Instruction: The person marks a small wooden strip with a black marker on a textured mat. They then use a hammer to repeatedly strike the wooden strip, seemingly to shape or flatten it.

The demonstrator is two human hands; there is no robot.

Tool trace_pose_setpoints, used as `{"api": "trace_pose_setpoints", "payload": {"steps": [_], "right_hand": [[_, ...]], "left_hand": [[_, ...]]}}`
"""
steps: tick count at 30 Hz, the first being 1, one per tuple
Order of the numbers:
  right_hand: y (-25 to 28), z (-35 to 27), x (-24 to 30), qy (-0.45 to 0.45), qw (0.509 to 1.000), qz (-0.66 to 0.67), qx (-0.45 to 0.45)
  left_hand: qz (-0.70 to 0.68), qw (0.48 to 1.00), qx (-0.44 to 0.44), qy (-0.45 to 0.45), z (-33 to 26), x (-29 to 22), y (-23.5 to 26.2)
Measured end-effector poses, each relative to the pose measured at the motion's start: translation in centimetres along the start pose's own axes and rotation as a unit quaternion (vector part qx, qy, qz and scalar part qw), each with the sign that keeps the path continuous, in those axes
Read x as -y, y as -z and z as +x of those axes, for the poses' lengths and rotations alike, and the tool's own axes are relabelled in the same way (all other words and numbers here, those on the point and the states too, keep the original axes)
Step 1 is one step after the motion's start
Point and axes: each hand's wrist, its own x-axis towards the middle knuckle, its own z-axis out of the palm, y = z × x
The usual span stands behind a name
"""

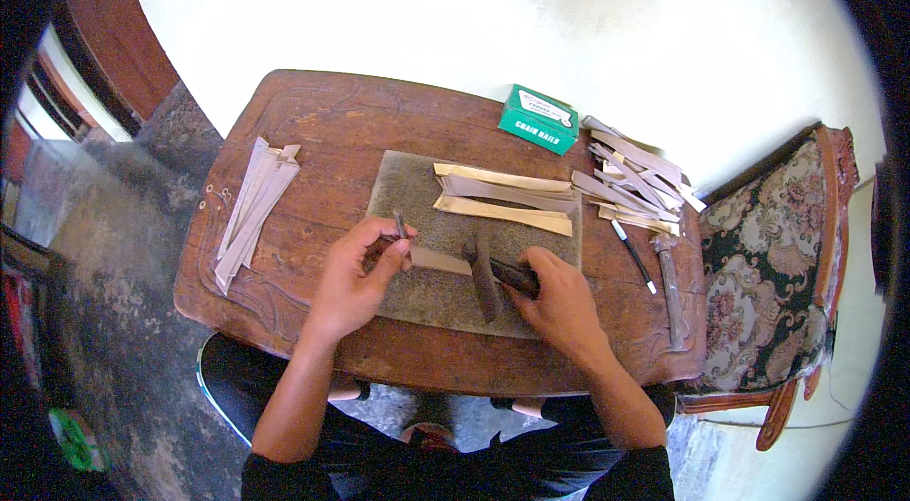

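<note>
Roughly between the hands (pixel 358 279) (pixel 561 302): pale strip (pixel 441 260)

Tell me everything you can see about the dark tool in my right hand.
The dark tool looks like a hammer: a long, narrow head, seemingly metal, set crosswise on a thick handle. Your right hand grips the handle, hiding part of it. The head sits left of the hand and, in this view, crosses a flat strip on the gray mat; whether it touches either is unclear.
</note>
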Motion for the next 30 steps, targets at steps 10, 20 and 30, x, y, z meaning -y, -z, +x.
{"api": "trace_pose_setpoints", "payload": {"steps": [10, 20, 30], "right_hand": [[2.8, -1.0, -0.2, -0.070, 0.996, 0.035, 0.053], [3.8, -2.5, -0.2, -0.062, 0.993, 0.096, 0.000], [2.1, -2.2, -0.2, -0.158, 0.955, 0.249, -0.037]], "left_hand": [[-0.035, 0.999, -0.021, 0.010, 0.2, 0.2, -0.9], [0.065, 0.996, 0.000, -0.054, 1.6, -0.6, -2.8], [0.084, 0.996, 0.004, -0.033, 2.3, 0.1, -3.0]]}}
